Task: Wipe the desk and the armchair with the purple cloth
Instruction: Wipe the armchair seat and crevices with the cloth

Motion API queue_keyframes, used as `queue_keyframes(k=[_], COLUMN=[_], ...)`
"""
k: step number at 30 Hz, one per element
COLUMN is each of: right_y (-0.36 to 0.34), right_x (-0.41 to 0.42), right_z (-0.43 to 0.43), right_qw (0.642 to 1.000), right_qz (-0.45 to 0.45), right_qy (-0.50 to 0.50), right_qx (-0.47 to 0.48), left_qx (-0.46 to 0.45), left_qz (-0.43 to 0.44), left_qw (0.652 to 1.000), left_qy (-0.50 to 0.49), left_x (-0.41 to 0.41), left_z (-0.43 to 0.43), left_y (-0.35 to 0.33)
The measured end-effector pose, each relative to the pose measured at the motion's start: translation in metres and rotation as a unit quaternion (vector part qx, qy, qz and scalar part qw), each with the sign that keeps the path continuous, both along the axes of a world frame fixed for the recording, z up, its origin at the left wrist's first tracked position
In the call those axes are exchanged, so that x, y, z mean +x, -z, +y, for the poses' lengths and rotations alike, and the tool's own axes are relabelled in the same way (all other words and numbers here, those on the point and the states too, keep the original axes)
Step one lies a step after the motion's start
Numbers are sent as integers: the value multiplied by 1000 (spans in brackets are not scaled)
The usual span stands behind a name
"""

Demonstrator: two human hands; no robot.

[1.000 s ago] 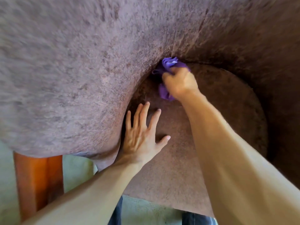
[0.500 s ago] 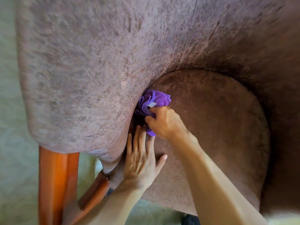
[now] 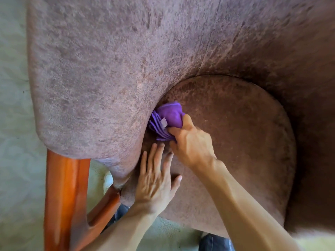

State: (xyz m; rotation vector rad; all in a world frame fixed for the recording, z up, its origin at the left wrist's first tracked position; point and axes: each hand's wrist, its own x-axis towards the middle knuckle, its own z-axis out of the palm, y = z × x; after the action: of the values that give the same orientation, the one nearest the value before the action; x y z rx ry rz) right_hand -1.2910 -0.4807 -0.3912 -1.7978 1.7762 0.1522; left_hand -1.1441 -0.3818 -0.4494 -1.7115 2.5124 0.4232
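The brown plush armchair (image 3: 108, 69) fills most of the view, with its round seat cushion (image 3: 235, 133) to the right of its padded left arm. My right hand (image 3: 192, 145) grips the bunched purple cloth (image 3: 167, 118) and presses it into the gap between the arm and the seat cushion. My left hand (image 3: 155, 180) lies flat with spread fingers on the front left of the cushion, just below the cloth. The desk is out of view.
An orange wooden chair leg (image 3: 63, 196) and a slanted brace (image 3: 101, 209) stand at the lower left. Pale green patterned carpet (image 3: 14, 124) runs along the left edge and bottom. My jeans (image 3: 215, 243) show at the bottom edge.
My right hand has dragged the cloth along the crevice from the back of the seat toward the front, nearer my left hand. The left hand stayed flat on the cushion.
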Motion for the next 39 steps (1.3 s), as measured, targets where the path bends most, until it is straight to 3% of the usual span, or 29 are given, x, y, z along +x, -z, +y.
queue_keyframes(k=[6,13,16,20,24,28,31,34,39], right_y=[-4,3,6,8,-1,-1,0,2,1], right_x=[-40,-85,-98,-87,-56,-50,-48,-47,-45], right_z=[16,24,31,14,2,5,6,8,3], right_qw=[997,974,938,844,876,869,876,869,885], right_qz=[43,127,96,-61,-137,-154,-167,-158,-155], right_qy=[52,179,332,529,461,469,452,469,439], right_qx=[-34,-51,-43,-65,33,-14,41,-9,28], left_qx=[-16,45,64,84,90,93,92,93,102], left_qz=[16,-27,-49,-48,-51,-54,-58,-58,-54], left_qw=[998,996,993,993,993,993,992,992,992], left_qy=[52,76,82,68,62,57,58,59,60], left_x=[-9,-26,-25,-33,-34,-36,-36,-35,-36], left_z=[-35,-54,-54,-56,-56,-58,-58,-59,-61], left_y=[-7,-14,-14,-16,-16,-17,-17,-16,-16])
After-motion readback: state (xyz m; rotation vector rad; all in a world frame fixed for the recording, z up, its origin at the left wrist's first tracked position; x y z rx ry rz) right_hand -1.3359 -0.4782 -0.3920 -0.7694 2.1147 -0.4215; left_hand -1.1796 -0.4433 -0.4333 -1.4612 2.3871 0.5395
